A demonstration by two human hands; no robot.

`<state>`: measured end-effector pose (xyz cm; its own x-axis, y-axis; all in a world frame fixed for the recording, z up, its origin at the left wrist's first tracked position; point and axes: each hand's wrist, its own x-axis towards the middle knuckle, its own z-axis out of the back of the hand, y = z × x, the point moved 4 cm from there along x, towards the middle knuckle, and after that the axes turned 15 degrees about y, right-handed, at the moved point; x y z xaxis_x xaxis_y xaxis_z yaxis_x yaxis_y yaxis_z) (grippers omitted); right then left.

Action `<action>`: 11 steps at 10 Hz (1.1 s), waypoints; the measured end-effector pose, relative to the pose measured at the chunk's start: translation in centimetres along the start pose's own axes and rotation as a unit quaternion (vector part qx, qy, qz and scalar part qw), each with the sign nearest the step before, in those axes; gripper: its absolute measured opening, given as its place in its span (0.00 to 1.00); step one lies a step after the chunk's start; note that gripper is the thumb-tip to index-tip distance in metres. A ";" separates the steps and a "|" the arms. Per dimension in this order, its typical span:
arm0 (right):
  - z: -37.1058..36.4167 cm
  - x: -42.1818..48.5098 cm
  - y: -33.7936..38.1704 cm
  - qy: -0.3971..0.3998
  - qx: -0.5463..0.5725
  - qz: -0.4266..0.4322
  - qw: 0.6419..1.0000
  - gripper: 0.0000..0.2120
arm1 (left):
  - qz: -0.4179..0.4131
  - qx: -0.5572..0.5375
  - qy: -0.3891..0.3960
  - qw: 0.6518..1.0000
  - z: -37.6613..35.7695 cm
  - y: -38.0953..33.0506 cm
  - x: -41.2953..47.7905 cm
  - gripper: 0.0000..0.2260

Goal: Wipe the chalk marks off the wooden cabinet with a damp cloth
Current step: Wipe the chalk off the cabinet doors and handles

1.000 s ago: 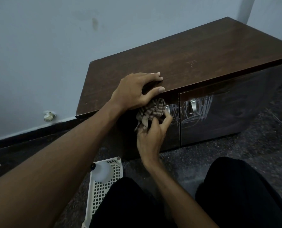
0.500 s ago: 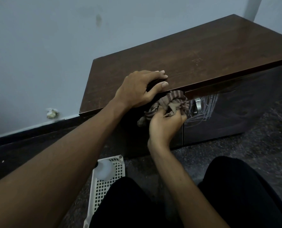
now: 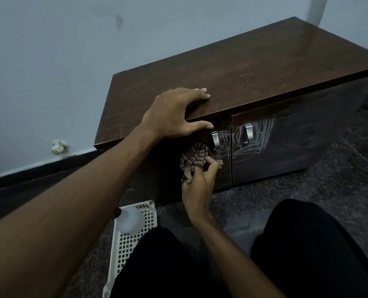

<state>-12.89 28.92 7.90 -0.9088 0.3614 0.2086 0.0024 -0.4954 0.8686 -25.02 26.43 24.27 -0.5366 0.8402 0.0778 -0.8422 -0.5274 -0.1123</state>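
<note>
Below, white grid-walled plastic basket (image 3: 133, 244), rounded cloudy bottle (image 3: 128, 219) lying inside. Crumpled striped cloth (image 3: 194, 155) bunched in right hand (image 3: 198, 186), fingers (image 3: 212, 166) curled round it, against left door of glossy dark wooden cabinet (image 3: 243, 82), beside chalk marks (image 3: 256, 138). Left hand (image 3: 170, 112) spread over top edge, gripping nothing.

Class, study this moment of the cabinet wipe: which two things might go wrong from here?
1. The bunched cloth in the right hand sits beside a metal handle, so it may snag there or skip chalk marks around it.
2. The bottle in the basket sits by the person's knee; shifting sideways might knock it over.
</note>
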 end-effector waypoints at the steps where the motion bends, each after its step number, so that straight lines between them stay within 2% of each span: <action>1: -0.4 -0.4 -2.6 -0.004 -0.008 -0.029 1.000 0.10 | 0.003 0.002 -0.004 1.000 -0.1 0.1 0.0 0.33; 4: 1.0 0.4 -4.3 -0.095 0.096 -0.125 0.983 0.06 | 0.016 0.005 -0.014 1.000 0.0 -0.3 -0.1 0.30; 5: -0.2 -0.2 -4.2 -0.049 0.081 -0.107 0.990 0.12 | 0.020 0.003 -0.014 1.000 0.0 -0.2 -0.1 0.30; 6: -1.4 -0.8 -3.4 0.017 0.061 -0.045 0.997 0.18 | 0.020 0.002 -0.013 1.000 0.1 -0.4 -0.1 0.30; 7: -1.3 -0.8 -3.6 0.017 0.035 0.002 0.999 0.13 | 0.021 0.001 -0.016 1.000 0.1 -0.4 -0.2 0.30; 8: 1.4 -0.1 -5.7 -0.045 0.108 -0.102 0.988 0.23 | 0.023 -0.002 -0.020 1.000 0.1 -0.5 -0.2 0.29; 9: 2.6 0.5 -7.9 -0.060 0.106 -0.135 0.983 0.27 | 0.022 0.000 -0.016 1.000 0.1 -0.5 -0.2 0.29; 10: 1.7 0.6 -6.9 -0.056 0.056 -0.080 0.994 0.24 | 0.023 0.002 -0.018 1.000 0.2 -0.5 -0.2 0.29; 11: 1.0 0.5 -5.5 -0.054 -0.029 -0.032 0.998 0.14 | 0.023 0.007 -0.014 1.000 0.2 -0.5 -0.1 0.29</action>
<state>-12.98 32.62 3.63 -0.8563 0.4749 0.2031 -0.0815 -0.5126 0.8548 -24.52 26.60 24.48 -0.5760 0.8112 0.1004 -0.8170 -0.5676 -0.1017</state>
